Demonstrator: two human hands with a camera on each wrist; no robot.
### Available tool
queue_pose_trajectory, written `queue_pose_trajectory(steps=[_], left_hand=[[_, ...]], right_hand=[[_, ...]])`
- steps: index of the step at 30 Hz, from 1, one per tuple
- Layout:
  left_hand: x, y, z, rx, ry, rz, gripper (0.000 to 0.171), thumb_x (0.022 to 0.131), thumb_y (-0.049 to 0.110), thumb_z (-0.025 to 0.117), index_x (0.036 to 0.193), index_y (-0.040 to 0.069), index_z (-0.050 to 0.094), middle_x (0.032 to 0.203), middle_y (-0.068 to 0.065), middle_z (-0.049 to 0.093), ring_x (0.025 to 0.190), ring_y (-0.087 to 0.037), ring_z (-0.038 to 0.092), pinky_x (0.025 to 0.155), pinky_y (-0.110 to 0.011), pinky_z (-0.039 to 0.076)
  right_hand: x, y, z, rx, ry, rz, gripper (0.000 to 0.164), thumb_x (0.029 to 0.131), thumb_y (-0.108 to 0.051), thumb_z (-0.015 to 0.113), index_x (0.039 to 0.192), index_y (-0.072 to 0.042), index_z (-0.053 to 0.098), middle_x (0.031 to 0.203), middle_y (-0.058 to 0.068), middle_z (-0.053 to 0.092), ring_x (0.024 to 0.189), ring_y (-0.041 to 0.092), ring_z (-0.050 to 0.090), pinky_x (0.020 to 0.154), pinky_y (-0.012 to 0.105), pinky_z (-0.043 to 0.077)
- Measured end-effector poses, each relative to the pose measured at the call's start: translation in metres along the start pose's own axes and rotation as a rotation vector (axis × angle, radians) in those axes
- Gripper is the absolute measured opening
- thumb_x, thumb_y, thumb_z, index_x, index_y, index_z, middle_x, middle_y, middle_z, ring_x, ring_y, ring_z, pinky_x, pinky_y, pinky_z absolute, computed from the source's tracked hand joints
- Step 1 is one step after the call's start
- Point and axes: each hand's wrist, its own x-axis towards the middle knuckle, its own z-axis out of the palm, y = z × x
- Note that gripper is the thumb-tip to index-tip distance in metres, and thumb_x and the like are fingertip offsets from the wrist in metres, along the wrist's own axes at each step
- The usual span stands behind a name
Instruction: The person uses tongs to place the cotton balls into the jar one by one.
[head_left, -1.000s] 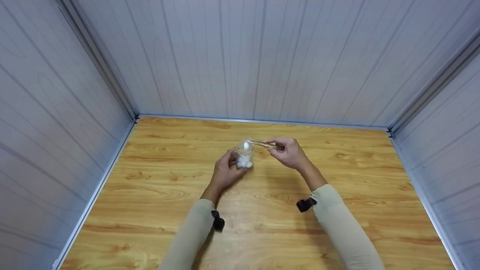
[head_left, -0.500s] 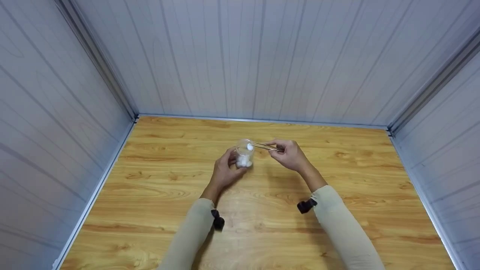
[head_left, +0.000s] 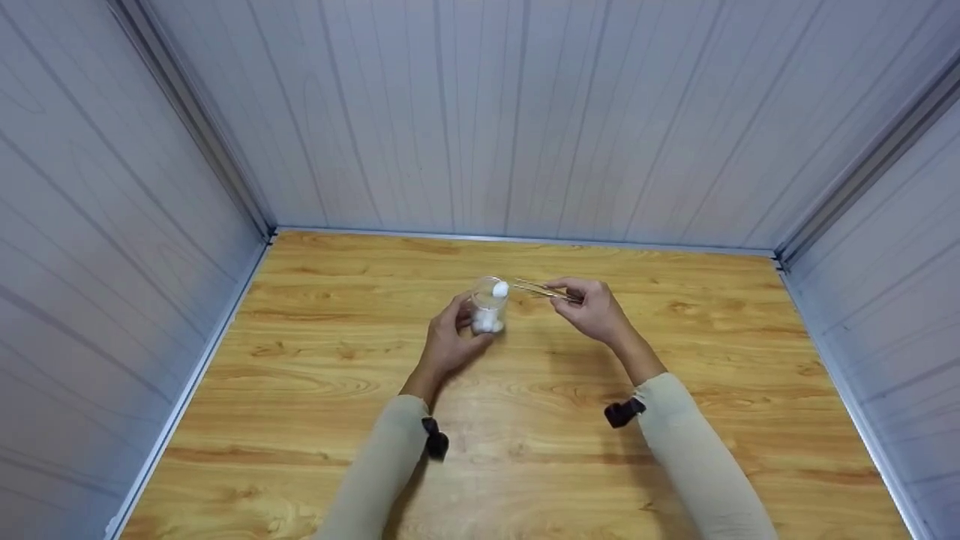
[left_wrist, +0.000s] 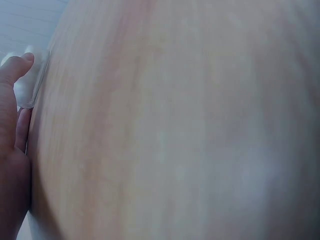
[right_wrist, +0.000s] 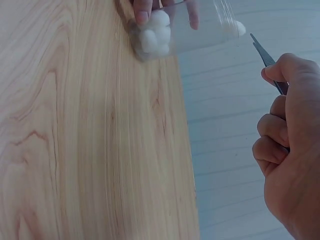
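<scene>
My left hand (head_left: 448,343) grips a clear jar (head_left: 480,303) on the wooden table, fingers on its far side and thumb near its base. Several white cotton balls (right_wrist: 157,35) are gathered at the bottom of the jar. One more cotton ball (head_left: 500,289) rests up at the right side of the rim. With thumb and fingertips, my right hand (head_left: 589,307) pinches metal tweezers (head_left: 541,289) just right of the jar. In the right wrist view, the slightly spread tips point toward the cotton ball at the rim, a small gap away from it.
The wood-grain table (head_left: 337,420) is bounded by a pale panelled wall (head_left: 480,135) at the back and by walls on the left and right. A black wrist device (head_left: 624,412) sits on the right sleeve, another (head_left: 436,439) on the left.
The tweezers, earlier reaching into the jar's mouth, have drawn back to the right with my right hand. One cotton ball has shifted right, onto the rim. My left hand has barely moved.
</scene>
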Motion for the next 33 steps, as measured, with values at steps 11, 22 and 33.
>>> queue_pose_trajectory(steps=[11,22,33], left_hand=[[0.001,-0.002,0.000,0.002,0.012,0.018,0.083,0.084,0.005,0.094,0.159,0.006,0.057,0.138,-0.026,0.072,0.131,-0.042,0.074,0.117,-0.048,0.065],[0.002,0.000,0.001,0.008,-0.002,0.008,0.081,0.087,0.006,0.093,0.159,0.006,0.057,0.145,-0.027,0.071,0.135,-0.042,0.073,0.119,-0.046,0.064],[0.001,-0.001,0.000,0.012,-0.008,-0.005,0.083,0.086,0.006,0.092,0.160,0.006,0.055,0.146,-0.028,0.070,0.136,-0.042,0.073,0.120,-0.046,0.064]], right_hand=[[0.002,-0.009,0.001,0.023,-0.015,0.026,0.026,0.107,-0.006,0.072,0.130,-0.007,0.084,0.064,-0.008,0.041,0.056,0.003,0.029,0.055,0.020,0.028],[0.008,-0.017,0.010,-0.044,-0.057,-0.038,0.023,0.107,-0.007,0.071,0.123,-0.003,0.086,0.082,0.015,0.079,0.057,-0.001,0.039,0.054,0.019,0.035],[0.009,-0.023,0.012,-0.044,-0.001,-0.074,0.028,0.106,-0.005,0.072,0.131,0.000,0.082,0.100,0.025,0.086,0.061,-0.003,0.051,0.058,0.016,0.042]])
